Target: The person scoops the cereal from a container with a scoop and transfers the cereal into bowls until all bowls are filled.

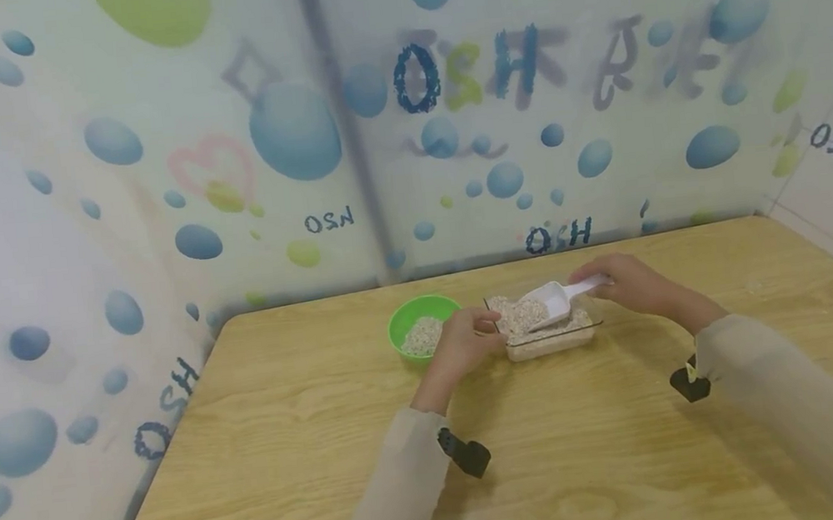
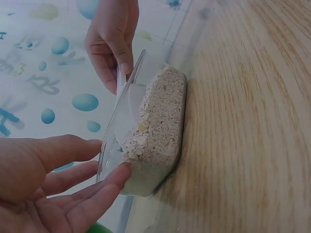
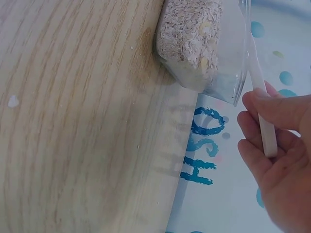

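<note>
A clear rectangular container (image 1: 551, 348) filled with pale oat flakes (image 2: 163, 111) stands on the table. My right hand (image 1: 631, 283) grips the handle of a white scoop (image 3: 266, 128) at the container's right side. The scoop's head (image 1: 558, 303) lies in the flakes, with some flakes in front of and inside it. At the container's left end, my left hand (image 1: 462, 341) holds the rim corner, thumb at the rim and a fingertip against the outer wall. Just left of that hand, a green bowl (image 1: 401, 317) holds a heap of flakes (image 1: 422, 336), partly hidden by the hand.
The wooden table (image 1: 291, 439) stretches out in front of both arms. Behind it rises a wall (image 1: 394, 178) with blue and green spots and lettering. A small white bit (image 3: 13, 101) lies on the tabletop. Each sleeve carries a dark wrist mount (image 1: 467, 454).
</note>
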A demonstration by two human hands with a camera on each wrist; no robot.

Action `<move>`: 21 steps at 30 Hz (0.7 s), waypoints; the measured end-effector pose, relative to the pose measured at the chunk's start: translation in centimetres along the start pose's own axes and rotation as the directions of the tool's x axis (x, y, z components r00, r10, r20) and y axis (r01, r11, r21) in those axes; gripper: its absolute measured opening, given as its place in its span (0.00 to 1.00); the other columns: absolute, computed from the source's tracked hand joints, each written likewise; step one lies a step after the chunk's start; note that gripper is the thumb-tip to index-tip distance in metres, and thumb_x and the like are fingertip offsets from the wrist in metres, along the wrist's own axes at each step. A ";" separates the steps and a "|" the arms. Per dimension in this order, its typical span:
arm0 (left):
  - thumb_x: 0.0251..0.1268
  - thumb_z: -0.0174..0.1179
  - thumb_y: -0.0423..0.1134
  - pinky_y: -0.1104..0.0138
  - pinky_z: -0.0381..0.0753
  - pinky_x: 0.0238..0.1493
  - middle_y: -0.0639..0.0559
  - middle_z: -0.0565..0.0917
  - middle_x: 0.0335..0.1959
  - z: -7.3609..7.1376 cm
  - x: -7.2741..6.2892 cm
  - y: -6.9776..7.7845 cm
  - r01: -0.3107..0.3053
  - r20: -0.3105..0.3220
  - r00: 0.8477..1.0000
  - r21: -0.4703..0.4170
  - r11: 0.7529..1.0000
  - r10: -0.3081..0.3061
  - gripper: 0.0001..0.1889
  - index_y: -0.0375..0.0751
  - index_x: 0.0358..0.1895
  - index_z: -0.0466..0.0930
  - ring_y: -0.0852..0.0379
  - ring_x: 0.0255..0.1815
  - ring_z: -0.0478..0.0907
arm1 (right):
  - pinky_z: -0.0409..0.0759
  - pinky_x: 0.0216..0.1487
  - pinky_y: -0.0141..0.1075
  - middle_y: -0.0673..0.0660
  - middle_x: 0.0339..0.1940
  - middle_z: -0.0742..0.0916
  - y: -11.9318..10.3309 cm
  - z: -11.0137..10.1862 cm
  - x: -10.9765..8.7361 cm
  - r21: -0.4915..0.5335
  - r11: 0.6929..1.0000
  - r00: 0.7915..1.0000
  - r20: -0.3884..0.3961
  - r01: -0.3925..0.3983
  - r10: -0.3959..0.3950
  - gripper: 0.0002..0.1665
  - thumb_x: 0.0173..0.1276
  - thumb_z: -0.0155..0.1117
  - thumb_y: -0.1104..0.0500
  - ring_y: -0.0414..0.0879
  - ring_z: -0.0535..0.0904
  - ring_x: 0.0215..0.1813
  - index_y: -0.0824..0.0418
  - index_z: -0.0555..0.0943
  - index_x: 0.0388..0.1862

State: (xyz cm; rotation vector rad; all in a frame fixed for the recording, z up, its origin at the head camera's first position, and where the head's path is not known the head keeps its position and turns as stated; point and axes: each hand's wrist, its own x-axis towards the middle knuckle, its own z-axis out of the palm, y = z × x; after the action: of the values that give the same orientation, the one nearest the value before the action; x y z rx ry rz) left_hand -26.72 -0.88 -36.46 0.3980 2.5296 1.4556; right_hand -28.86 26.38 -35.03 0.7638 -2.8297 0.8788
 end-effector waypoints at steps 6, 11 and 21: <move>0.56 0.63 0.33 0.62 0.77 0.42 0.44 0.82 0.41 0.0 -0.1 0.2 0.004 -0.003 1.000 0.001 1.000 -0.004 0.15 0.36 0.48 0.79 0.50 0.44 0.78 | 0.71 0.50 0.55 0.69 0.48 0.81 0.0 -0.1 -0.5 0.016 1.000 1.000 -0.010 -0.014 0.015 0.15 0.61 0.58 0.73 0.63 0.74 0.52 0.72 0.78 0.48; 0.56 0.63 0.33 0.63 0.78 0.41 0.45 0.83 0.39 -0.2 -0.1 0.2 -0.004 -0.009 1.000 0.012 1.000 0.004 0.14 0.36 0.47 0.80 0.51 0.43 0.78 | 0.73 0.47 0.54 0.69 0.48 0.81 -0.2 -0.3 -0.8 0.036 0.998 0.999 -0.022 -0.043 0.044 0.14 0.62 0.57 0.72 0.62 0.75 0.50 0.72 0.78 0.48; 0.57 0.62 0.35 0.62 0.78 0.39 0.46 0.83 0.38 -1.2 -0.7 0.4 -0.023 -0.011 1.000 0.042 0.999 0.023 0.16 0.36 0.49 0.79 0.51 0.42 0.79 | 0.75 0.41 0.46 0.69 0.48 0.80 -0.2 -0.6 -0.9 0.081 0.995 0.998 -0.030 -0.060 0.062 0.16 0.64 0.56 0.70 0.57 0.76 0.46 0.72 0.77 0.51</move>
State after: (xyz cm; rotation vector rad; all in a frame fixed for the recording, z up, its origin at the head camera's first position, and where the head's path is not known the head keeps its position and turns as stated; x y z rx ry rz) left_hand -26.39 -1.87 -35.52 0.4283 2.5766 1.4188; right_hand -27.97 26.93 -34.63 0.6686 -2.8183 1.0101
